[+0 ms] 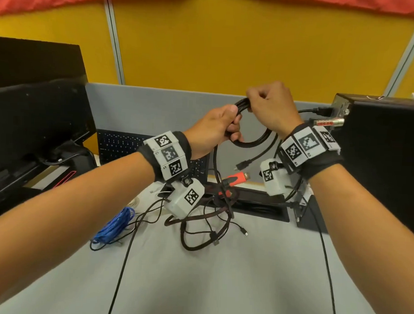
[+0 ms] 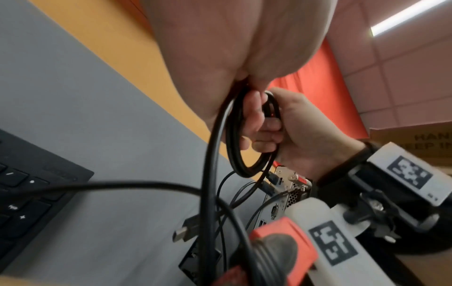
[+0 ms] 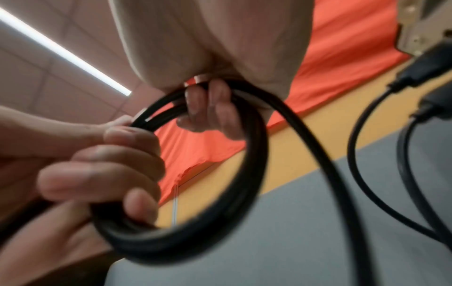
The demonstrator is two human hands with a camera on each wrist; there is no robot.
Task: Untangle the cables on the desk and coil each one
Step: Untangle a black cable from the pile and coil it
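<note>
Above the desk [image 1: 197, 274], both hands hold one black cable coil [image 1: 255, 142] in the air. Left hand [image 1: 214, 131] has fingers curled round the coil's left side; right hand [image 1: 271, 107] is curled round its top. Several loops bunched, loose tail hanging down to a small plug [image 1: 242, 165]. On the desk below: tangle of thin black and brown braided cables [image 1: 206, 225], orange-headed connector [image 1: 235, 177] on top of it, blue cable bundle [image 1: 114, 226] just left. Recessed cable tray [image 1: 265, 209] in the desk behind the tangle; contents too dark to tell. Keyboard [image 1: 117, 144] at back left, black PC box [image 1: 380, 148] at right with cables plugged in.
</note>
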